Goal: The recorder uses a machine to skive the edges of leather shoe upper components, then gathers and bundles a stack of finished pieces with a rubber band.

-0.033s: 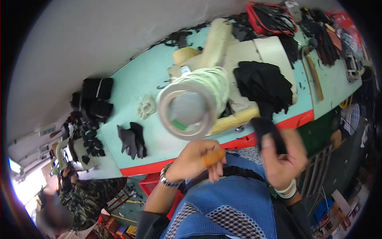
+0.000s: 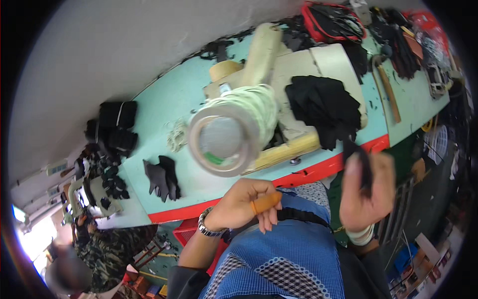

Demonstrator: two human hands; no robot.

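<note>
My right hand (image 2: 373, 199) is raised off the table's front edge, its thumb and fingers closed on a black fabric piece (image 2: 365, 167). Motion blurs the fabric's outline. In front of my waist is my left hand (image 2: 234, 202), fingers curled in, with an orange finger cover (image 2: 266, 202) on one digit; whatever its curled fingers hold is hidden. Beyond the hands, a pile of black fabric (image 2: 323, 107) lies on the table. A large spool of pale cord (image 2: 261, 109) has a wide ring (image 2: 196, 149) at its near end.
Dark gloves (image 2: 162, 179) and a loose bundle of cord (image 2: 177, 137) lie left on the pale green table (image 2: 164, 114). A yellowish bar (image 2: 286, 152) is near the red front edge. Far right are a sickle-like tool (image 2: 388, 92) and a red bag (image 2: 333, 25). Another person (image 2: 107, 254) is at left.
My right hand has moved right, away from my left hand, carrying the black fabric piece. My left hand has barely moved. The whole view has shifted slightly.
</note>
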